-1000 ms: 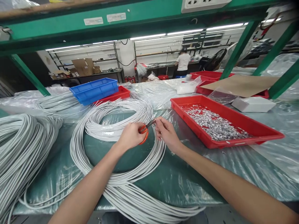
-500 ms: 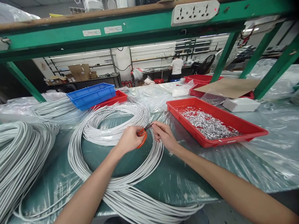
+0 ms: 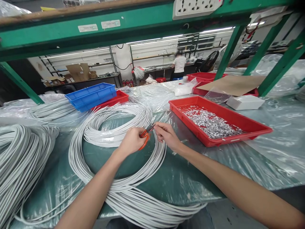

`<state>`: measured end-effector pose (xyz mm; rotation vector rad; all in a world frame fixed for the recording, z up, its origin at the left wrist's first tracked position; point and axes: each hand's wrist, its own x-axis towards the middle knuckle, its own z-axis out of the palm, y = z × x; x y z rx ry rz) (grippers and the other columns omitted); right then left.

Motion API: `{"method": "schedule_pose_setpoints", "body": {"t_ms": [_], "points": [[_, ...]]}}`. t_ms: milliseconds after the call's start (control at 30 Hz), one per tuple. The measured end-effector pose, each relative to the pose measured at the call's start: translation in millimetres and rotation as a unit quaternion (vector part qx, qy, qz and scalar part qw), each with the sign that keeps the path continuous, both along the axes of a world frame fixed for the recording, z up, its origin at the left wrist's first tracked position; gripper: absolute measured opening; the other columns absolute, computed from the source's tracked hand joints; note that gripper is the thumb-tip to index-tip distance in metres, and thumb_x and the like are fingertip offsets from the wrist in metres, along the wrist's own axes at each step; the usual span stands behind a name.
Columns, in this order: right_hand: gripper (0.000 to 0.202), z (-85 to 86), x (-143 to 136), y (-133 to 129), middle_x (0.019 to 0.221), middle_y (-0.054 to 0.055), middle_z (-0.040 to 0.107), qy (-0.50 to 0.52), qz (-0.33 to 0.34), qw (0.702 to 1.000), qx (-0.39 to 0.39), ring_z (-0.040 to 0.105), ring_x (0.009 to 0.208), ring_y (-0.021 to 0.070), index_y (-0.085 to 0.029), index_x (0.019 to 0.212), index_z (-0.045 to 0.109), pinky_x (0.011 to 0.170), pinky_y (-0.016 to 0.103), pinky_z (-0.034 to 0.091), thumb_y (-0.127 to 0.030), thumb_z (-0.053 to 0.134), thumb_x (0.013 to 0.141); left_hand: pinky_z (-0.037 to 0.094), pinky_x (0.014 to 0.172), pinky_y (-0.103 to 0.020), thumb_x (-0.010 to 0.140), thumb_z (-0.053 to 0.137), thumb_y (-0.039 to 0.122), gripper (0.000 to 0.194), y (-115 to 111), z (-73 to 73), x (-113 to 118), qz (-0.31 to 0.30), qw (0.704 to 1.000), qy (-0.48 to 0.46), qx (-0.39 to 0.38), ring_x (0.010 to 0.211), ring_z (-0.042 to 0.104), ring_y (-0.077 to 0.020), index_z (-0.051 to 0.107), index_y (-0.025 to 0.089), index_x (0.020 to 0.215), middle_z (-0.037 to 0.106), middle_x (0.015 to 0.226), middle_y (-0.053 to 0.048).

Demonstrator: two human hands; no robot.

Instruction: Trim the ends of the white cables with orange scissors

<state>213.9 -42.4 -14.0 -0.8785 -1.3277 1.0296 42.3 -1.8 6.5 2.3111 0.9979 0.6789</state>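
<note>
Orange-handled scissors (image 3: 147, 137) in left hand (image 3: 131, 140) (right hand (image 3: 168, 135) by blades (image 3: 150, 128)).

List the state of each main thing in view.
Orange-handled scissors: held; blade gap too small to judge
Left hand: closed around the scissors' handles
Right hand: fingers pinched beside the blade tips; held item unclear
Pale cables: coiled
Front red tray: holding silvery pieces
Blue tray: upright
Cardboard box: open, flaps up

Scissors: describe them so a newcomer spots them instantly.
On the green table, find the central pale cable coil. Over its right half, the left hand grips the scissors. Their bright orange handle sets them apart from the coil.
</note>
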Motion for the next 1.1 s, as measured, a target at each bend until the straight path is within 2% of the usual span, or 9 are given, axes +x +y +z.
{"method": "schedule_pose_setpoints", "body": {"t_ms": [200,467,567,733,933,1100], "points": [[0.032,-0.7,0.0,0.3,0.049,-0.009,0.029,-0.004,0.002,1.000,-0.003,0.024,0.039,0.0064,-0.017,0.073,0.060,0.037,0.022,0.022,-0.047,0.059,0.084,0.022,0.050,-0.021,0.077,0.050,0.029,0.025,-0.2,2.3,0.0,0.000,1.000,0.009,0.005,0.054,0.031,-0.0081,0.045,0.016,0.057,0.037,0.054,0.004],[0.031,-0.6,3.1,3.0,0.049,-0.009,0.030,0.004,0.014,1.000,-0.013,0.026,0.038,0.0057,-0.017,0.075,0.062,0.037,0.021,0.025,-0.046,0.060,0.085,0.030,0.044,-0.018,0.079,0.055,0.037,0.032,-1.8,4.8,1.8,-0.005,0.993,-0.028,-0.117,0.046,0.045,-0.0086,0.049,0.016,0.056,0.054,0.052,0.001],[0.031,0.8,5.6,4.7,0.052,-0.009,0.028,0.024,0.045,0.998,-0.040,0.026,0.039,0.0050,-0.016,0.076,0.063,0.038,0.020,0.030,-0.046,0.062,0.084,0.031,0.042,-0.018,0.077,0.060,0.039,0.033,-0.3,5.4,1.3,-0.002,0.989,-0.040,-0.139,0.043,0.047,-0.0085,0.049,0.016,0.056,0.056,0.052,0.001],[0.031,3.1,10.9,8.5,0.055,-0.008,0.035,0.058,0.094,0.990,-0.090,0.033,0.041,0.0045,-0.014,0.077,0.067,0.040,0.020,0.036,-0.045,0.067,0.081,0.033,0.039,-0.018,0.076,0.063,0.041,0.035,3.8,6.0,-1.0,0.006,0.988,-0.039,-0.152,0.041,0.046,-0.0084,0.050,0.016,0.055,0.057,0.051,0.001],[0.034,5.2,14.7,12.3,0.055,-0.004,0.049,-0.022,0.054,0.998,-0.038,0.046,0.042,0.0080,-0.013,0.076,0.069,0.041,0.022,0.038,-0.047,0.068,0.078,0.034,0.038,-0.017,0.075,0.065,0.043,0.038,4.2,9.1,-3.2,-0.004,0.984,-0.033,-0.174,0.039,0.046,-0.0077,0.047,0.016,0.054,0.056,0.048,0.002],[0.031,6.0,11.9,8.0,0.055,-0.002,0.052,-0.100,-0.034,0.994,0.042,0.047,0.043,0.0098,-0.015,0.073,0.067,0.041,0.023,0.039,-0.045,0.064,0.082,0.036,0.039,-0.017,0.074,0.066,0.046,0.039,3.0,9.4,-2.3,-0.008,0.978,-0.038,-0.204,0.039,0.048,-0.0073,0.051,0.016,0.056,0.057,0.050,0.001]]}}
